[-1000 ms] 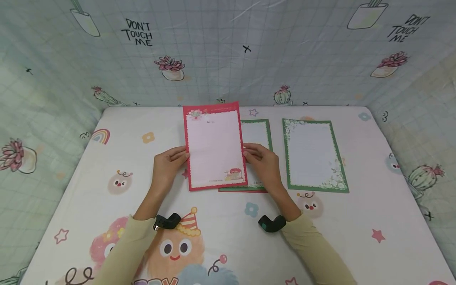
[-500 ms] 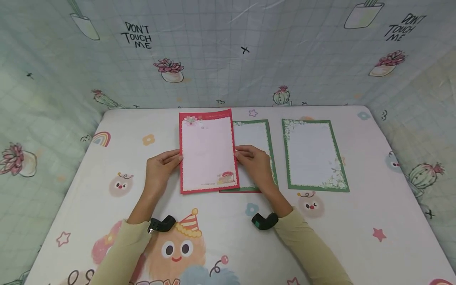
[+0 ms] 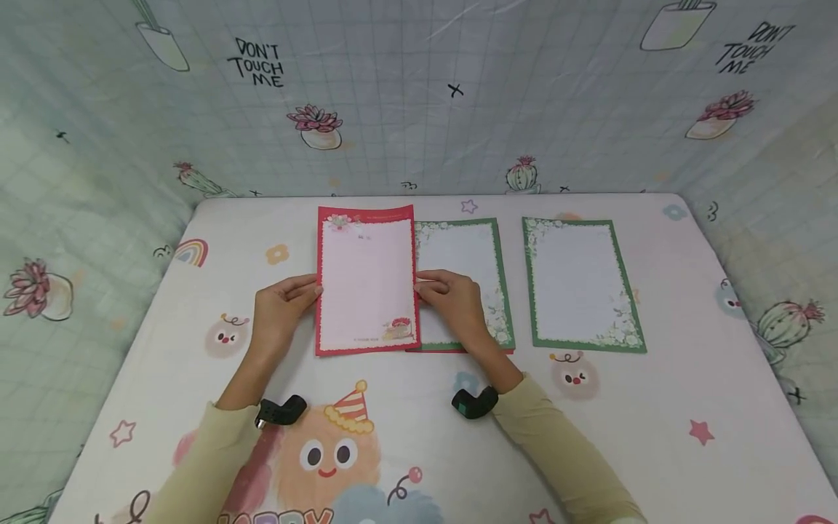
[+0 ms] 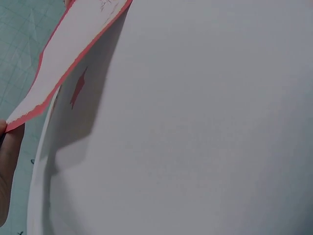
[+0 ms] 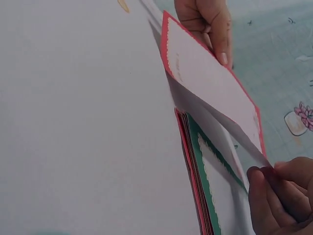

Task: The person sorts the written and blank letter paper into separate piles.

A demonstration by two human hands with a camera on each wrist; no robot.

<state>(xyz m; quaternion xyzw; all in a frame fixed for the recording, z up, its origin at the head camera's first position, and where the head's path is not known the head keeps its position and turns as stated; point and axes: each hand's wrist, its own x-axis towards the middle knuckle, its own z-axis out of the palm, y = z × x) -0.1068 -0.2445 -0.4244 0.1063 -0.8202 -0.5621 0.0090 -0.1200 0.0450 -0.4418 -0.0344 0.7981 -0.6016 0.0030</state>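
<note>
A red-bordered sheet of paper (image 3: 366, 280) is held up off the table between both hands, its face towards me. My left hand (image 3: 281, 309) pinches its left edge between thumb and fingers; the right hand (image 3: 455, 302) pinches the right edge. In the right wrist view the sheet (image 5: 210, 78) hangs above the table, slightly curved, with a gap beneath it. Below and to its right lies a stack of paper (image 5: 195, 166) with a green-bordered sheet (image 3: 465, 240) on top and red edges showing under it. The raised sheet hides the stack's left side.
Another green-bordered sheet (image 3: 583, 284) lies flat to the right of the stack. A white cloth with cartoon prints covers the table (image 3: 655, 437). A patterned curtain (image 3: 393, 94) stands behind the far table edge and along both sides.
Both hands have carried the red-bordered sheet to the left and slightly lower, uncovering more of the green-bordered sheet on the stack. The separate green-bordered sheet on the right stays put.
</note>
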